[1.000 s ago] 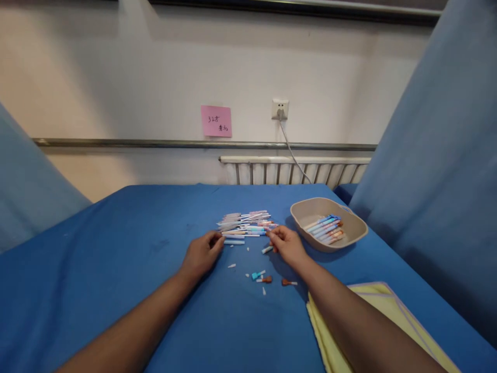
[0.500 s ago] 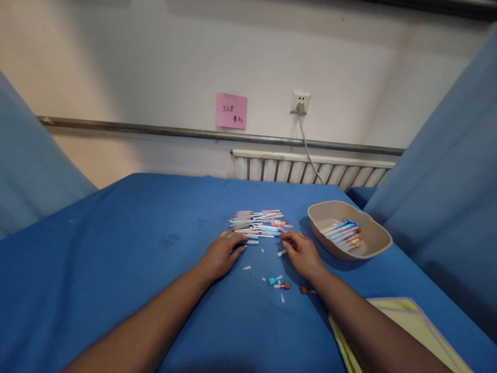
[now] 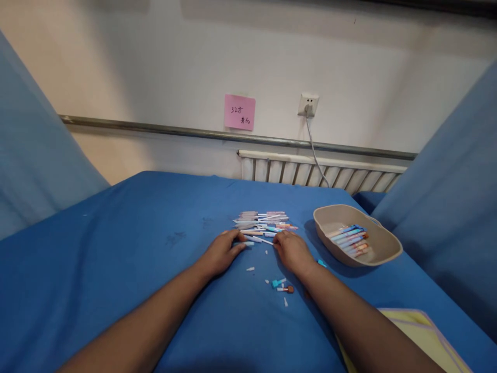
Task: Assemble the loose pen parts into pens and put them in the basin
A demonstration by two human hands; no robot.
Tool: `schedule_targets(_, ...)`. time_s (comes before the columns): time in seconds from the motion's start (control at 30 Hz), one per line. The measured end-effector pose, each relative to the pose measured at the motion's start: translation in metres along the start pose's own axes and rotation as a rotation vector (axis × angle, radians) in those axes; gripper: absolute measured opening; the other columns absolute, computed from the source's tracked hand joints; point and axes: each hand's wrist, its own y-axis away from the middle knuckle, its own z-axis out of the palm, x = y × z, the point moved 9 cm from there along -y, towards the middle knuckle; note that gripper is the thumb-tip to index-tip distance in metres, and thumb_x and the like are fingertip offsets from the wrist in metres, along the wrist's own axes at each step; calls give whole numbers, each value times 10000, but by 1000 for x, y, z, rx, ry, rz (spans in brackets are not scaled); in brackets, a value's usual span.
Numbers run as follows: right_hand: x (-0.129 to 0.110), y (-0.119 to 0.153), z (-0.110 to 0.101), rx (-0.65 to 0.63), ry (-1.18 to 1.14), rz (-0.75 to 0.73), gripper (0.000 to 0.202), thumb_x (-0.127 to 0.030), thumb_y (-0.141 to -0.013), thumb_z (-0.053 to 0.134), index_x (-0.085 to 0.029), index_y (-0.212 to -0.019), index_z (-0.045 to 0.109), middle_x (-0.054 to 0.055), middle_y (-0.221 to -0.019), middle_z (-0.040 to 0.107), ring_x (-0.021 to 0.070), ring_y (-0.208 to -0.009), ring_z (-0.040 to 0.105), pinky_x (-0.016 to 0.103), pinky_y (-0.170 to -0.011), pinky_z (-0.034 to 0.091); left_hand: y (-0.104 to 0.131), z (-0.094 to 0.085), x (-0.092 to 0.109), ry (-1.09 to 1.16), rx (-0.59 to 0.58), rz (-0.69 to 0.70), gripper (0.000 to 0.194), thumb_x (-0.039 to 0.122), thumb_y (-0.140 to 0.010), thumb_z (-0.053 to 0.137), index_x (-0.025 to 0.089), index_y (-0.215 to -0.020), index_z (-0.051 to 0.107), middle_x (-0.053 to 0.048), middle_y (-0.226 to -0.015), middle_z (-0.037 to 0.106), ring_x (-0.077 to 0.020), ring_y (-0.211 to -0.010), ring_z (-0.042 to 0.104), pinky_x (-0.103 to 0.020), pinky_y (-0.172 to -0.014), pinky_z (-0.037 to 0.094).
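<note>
My left hand [image 3: 223, 255] rests on the blue cloth with thumb and fingers curled around the end of a pale pen barrel [image 3: 249, 243]. Between my hands, a thin white pen refill [image 3: 267, 242] lies slanted, its right end at the pinched fingers of my right hand [image 3: 294, 252]. Just beyond the fingertips is a pile of pen parts [image 3: 260, 224], with grey, pink and pale barrels and white refills. Nearer to me lie a teal pen piece [image 3: 278, 283], a brown pen piece [image 3: 287, 289] and small white tips [image 3: 250, 269].
At right stands a beige basket [image 3: 324, 243] holding several pens [image 3: 349, 241]. A teal piece [image 3: 322, 263] lies beside my right forearm. A yellow cloth [image 3: 415, 331] is at the lower right. Behind the blue-covered surface [image 3: 174, 207] are a radiator [image 3: 295, 173] and a wall socket [image 3: 308, 104].
My right hand has moved left toward my left hand, and the refill now slants between them. A teal piece shows beside my right forearm, which now mostly covers a brown piece. The view has shifted slightly.
</note>
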Motion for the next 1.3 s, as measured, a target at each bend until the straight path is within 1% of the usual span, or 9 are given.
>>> schedule_targets(0.13,-2,5,1,-25,3,-39,208,-162,-873,438,-163,-977,618,110,-980,641,227,-944,568,307,-815,370,-2,-3,-26,425,73,-188,212,350,-705,682,170,-784,602,21,-718,582,-152,-686,509,-258,-657,392)
schedule_targets(0.27,-1,14,-11,31,-51,-41,227,-141,-877,408,-156,-999,599,114,-995,636,226,-945,566,310,-819,371,-4,-7,-38,627,162,-268,350,408,-684,692,143,-883,580,5,-775,595,-130,-700,527,-233,-640,404)
schedule_targets(0.4,17,30,-32,209,-303,58,180,-195,-872,421,-169,-936,587,83,-926,632,199,-847,575,283,-735,397,-2,-8,-40,758,160,-305,436,412,-658,724,129,-956,578,-23,-821,616,-117,-695,548,-224,-643,413)
schedule_targets(0.53,40,43,-27,266,-648,187,210,-347,-857,446,-193,-781,568,-2,-655,563,159,-600,513,251,-551,365,2,-6,-40,855,141,-343,434,388,-644,748,131,-952,582,-2,-750,605,-95,-609,541,-217,-606,412)
schedule_targets(0.63,45,45,-15,241,-881,202,259,-426,-815,490,-192,-726,557,-31,-582,506,141,-547,465,243,-524,356,4,-2,-40,902,136,-366,426,367,-634,765,134,-941,583,1,-751,610,-104,-628,565,-225,-627,429)
schedule_targets(0.73,47,41,-7,211,-1007,199,260,-435,-779,531,-185,-710,556,-35,-571,498,132,-546,457,241,-533,364,5,4,-38,923,129,-382,415,368,-632,769,137,-926,590,2,-735,618,-108,-620,571,-222,-611,430)
schedule_targets(0.87,50,38,-6,193,-1043,207,246,-416,-757,553,-178,-696,556,-37,-561,492,126,-546,459,242,-547,366,6,9,-36,926,117,-410,398,378,-653,752,139,-926,591,8,-671,618,-104,-577,557,-223,-599,435)
schedule_targets(1.1,48,37,-8,183,-1092,195,273,-438,-749,561,-172,-687,550,-31,-563,499,124,-547,472,242,-552,368,10,4,-23,917,132,-377,370,376,-645,755,147,-884,590,1,-749,618,-101,-628,558,-218,-611,447)
schedule_targets(1.3,39,40,-14,194,-1059,148,290,-459,-782,544,-176,-722,563,-30,-593,513,128,-571,476,244,-575,378,15,14,-4,802,-26,-361,335,387,-693,706,139,-905,630,-22,-752,624,-80,-546,493,-196,-503,377)
